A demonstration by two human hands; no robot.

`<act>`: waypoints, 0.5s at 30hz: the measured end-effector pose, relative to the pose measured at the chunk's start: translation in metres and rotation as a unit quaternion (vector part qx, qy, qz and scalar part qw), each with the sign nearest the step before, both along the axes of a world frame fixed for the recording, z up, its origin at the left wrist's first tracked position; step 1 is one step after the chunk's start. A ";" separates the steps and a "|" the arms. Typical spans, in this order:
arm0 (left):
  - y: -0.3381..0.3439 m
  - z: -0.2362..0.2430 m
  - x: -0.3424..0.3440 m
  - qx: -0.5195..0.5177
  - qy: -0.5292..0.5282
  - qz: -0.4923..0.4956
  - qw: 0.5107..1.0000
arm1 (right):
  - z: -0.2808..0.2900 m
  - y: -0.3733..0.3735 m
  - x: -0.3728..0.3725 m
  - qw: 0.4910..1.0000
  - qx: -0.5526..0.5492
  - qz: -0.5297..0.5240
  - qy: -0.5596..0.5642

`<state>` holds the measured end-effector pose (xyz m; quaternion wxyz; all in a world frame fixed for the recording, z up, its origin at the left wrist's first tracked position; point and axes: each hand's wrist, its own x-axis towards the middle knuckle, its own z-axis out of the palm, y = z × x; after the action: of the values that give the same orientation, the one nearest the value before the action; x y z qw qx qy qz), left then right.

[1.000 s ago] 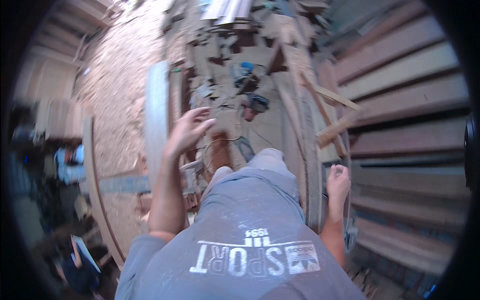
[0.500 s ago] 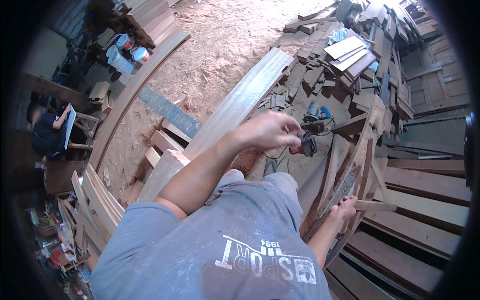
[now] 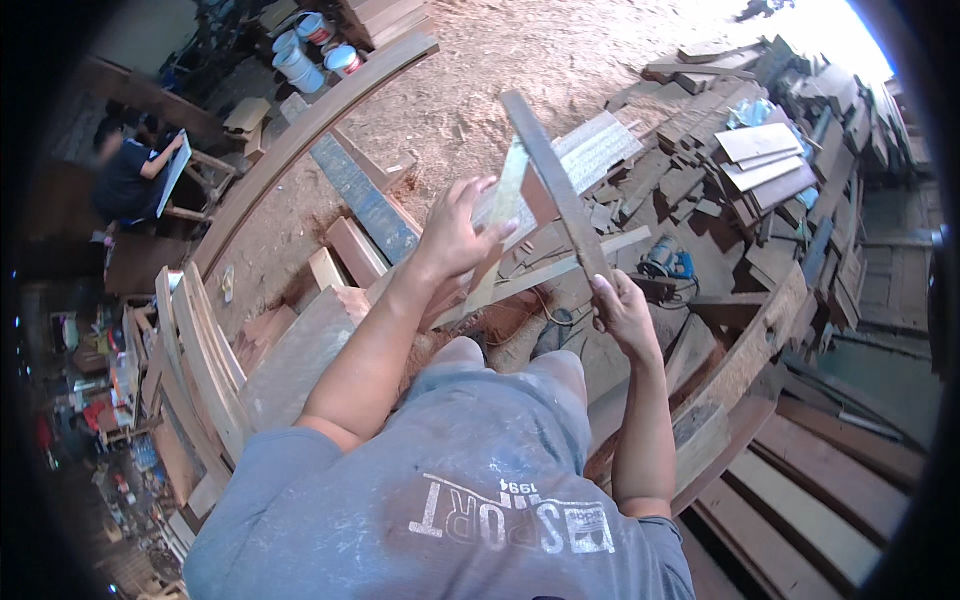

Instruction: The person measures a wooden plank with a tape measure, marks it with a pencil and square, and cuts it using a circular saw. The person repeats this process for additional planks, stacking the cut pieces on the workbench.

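Note:
My right hand [image 3: 624, 308] is closed on the lower end of a dark strip of a triangular wooden frame [image 3: 560, 190], which looks like a large wooden set square. It is held up in front of me, with paler strips running off at angles. My left hand [image 3: 458, 228] is at the frame's left side, thumb and fingers apart next to a pale strip. Whether its thumb touches the strip I cannot tell. Behind the frame lies a long pale plank [image 3: 600, 150], partly hidden by it.
A blue-handled power tool [image 3: 665, 262] rests on the dusty ground at my right. Offcuts and boards [image 3: 765, 160] are heaped beyond it. Long boards [image 3: 800, 500] lie at the lower right. A person [image 3: 130, 180] sits at the far left, near white buckets [image 3: 298, 68].
My right hand has brought the wooden frame up from the right side to in front of me. My left hand has moved back to the left, and the view has shifted.

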<state>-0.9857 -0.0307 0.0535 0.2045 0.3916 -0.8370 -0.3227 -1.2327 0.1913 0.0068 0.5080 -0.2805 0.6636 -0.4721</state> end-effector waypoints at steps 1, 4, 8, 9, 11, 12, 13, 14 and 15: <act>0.000 -0.025 0.008 -0.054 -0.071 0.008 0.996 | 0.003 -0.015 -0.004 0.999 0.016 0.039 -0.013; 0.008 -0.052 0.007 -0.060 -0.126 0.067 0.988 | -0.001 -0.045 -0.015 0.994 0.042 0.102 -0.004; 0.013 -0.075 0.009 -0.032 -0.207 0.117 0.971 | -0.029 -0.064 -0.025 0.985 0.030 0.166 -0.030; 0.014 -0.082 0.012 -0.051 -0.202 0.118 0.971 | -0.033 -0.069 -0.029 0.983 0.031 0.177 -0.047; 0.014 -0.092 0.014 -0.057 -0.195 0.134 0.970 | -0.039 -0.076 -0.033 0.975 0.035 0.202 -0.083; 0.014 -0.096 0.016 -0.061 -0.192 0.141 0.969 | -0.044 -0.076 -0.034 0.974 0.035 0.194 -0.114; 0.016 -0.091 0.007 -0.080 -0.171 0.165 0.968 | -0.049 -0.079 -0.035 0.972 0.032 0.186 -0.143; 0.015 -0.088 0.001 -0.059 -0.162 0.182 0.968 | -0.052 -0.082 -0.037 0.969 0.029 0.178 -0.171; 0.013 -0.086 -0.003 -0.039 -0.153 0.198 0.967 | -0.051 -0.083 -0.044 0.956 0.040 0.189 -0.221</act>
<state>-0.9884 -0.0175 -0.0327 0.1485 0.5861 -0.7761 -0.1792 -1.2767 0.1084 -0.0442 0.7326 -0.2686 0.4884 -0.3907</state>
